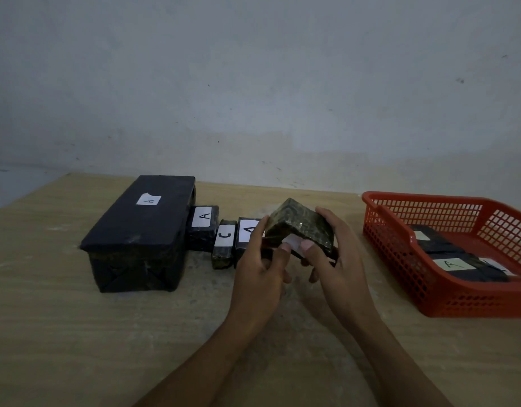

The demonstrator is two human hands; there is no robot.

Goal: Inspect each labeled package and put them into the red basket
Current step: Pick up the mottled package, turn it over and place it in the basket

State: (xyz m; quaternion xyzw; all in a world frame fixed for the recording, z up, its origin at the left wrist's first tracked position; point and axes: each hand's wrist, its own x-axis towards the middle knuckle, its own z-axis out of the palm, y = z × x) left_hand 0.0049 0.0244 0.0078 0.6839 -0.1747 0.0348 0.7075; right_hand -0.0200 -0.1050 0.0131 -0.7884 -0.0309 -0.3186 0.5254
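Note:
Both hands hold a small dark wrapped package [300,224] tilted above the table's middle. My left hand [260,267] grips its left side and my right hand [334,259] its right side, both thumbs on its white label, whose letter is hidden. On the table to the left lie a large black box labeled A [141,230], a small package labeled A [203,227], a narrow package labeled C [224,243] and another package labeled A [247,233], partly behind my left hand. The red basket [400,259] stands at the right.
Inside the basket lie dark wrapped packages [455,259], one showing an A label. The wooden table [77,333] meets a pale wall at the back. The table's left edge runs diagonally at the far left.

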